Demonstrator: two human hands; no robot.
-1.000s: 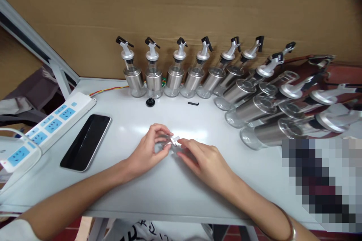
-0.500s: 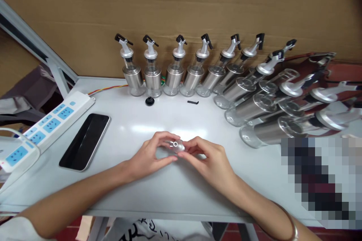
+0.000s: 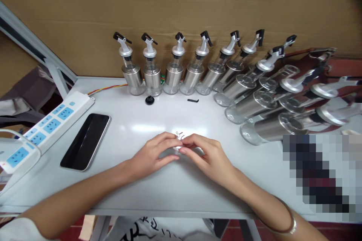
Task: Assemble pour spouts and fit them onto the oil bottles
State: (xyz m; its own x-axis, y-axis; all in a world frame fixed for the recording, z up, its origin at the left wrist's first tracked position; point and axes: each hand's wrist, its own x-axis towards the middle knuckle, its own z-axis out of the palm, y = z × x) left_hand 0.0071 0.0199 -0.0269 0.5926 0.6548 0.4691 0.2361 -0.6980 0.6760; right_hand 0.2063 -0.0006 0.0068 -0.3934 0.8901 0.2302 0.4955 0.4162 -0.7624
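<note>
Between my two hands is a small silver pourer spout [image 3: 179, 136], its forked prongs pointing up and away from me. My left hand [image 3: 157, 151] pinches it from the left, thumb below and fingers above. From the other side, the thumb and fingertips of my right hand [image 3: 210, 156] close on it too; the fingers hide most of its lower body. Farther back on the table lie a round black stopper [image 3: 149, 100] and a short black lever [image 3: 193, 100], both untouched.
Several glass-and-steel oil bottles [image 3: 173, 77] with silver pourers line the back and right of the table [image 3: 127, 196]. A phone [image 3: 85, 142] and a white power strip [image 3: 49, 130] lie at left. A pixelated patch covers the lower right. Cardboard [image 3: 181, 0] stands behind.
The pourer spout has been turned in my fingers: its opening faced me before, and now its prongs point upward. My left fingers have closed further over it.
</note>
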